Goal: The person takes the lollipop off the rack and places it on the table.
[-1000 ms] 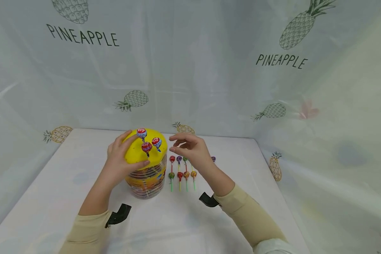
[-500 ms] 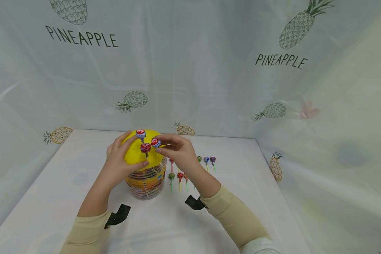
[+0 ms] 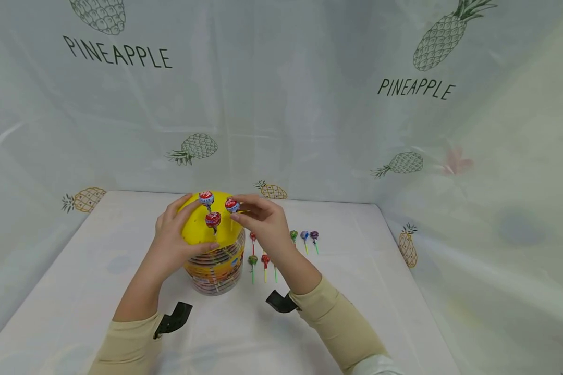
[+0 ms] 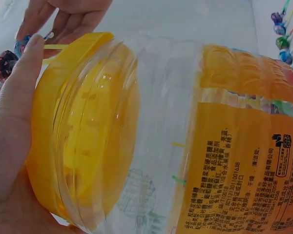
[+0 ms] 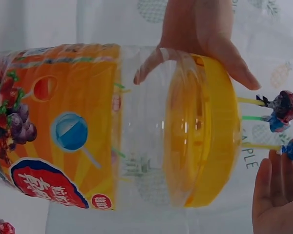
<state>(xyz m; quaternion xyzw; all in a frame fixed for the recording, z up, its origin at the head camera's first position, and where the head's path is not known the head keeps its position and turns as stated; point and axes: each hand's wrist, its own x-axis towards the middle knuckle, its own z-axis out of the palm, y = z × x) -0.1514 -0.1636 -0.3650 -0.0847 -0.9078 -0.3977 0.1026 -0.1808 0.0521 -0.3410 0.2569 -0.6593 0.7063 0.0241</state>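
A clear jar with an orange label and a yellow lid stands upright on the table. Three wrapped lollipops stick up from the lid: a blue-and-red one, a dark red one and another blue-and-red lollipop at the right. My left hand grips the jar at its lid, thumb in front and fingers behind. With thumb and fingertips my right hand pinches the right-hand lollipop by its wrapped head. In the right wrist view its yellow stick meets the lid.
Several lollipops lie in two rows to the right of the jar, among them a green one and a purple one; the right forearm hides some. A white table bears everything, with a pineapple-print curtain behind.
My right hand has moved left from beside the jar to the right-hand lollipop and taken hold of it. That lollipop has shifted slightly. The left hand has kept its grip on the lid.
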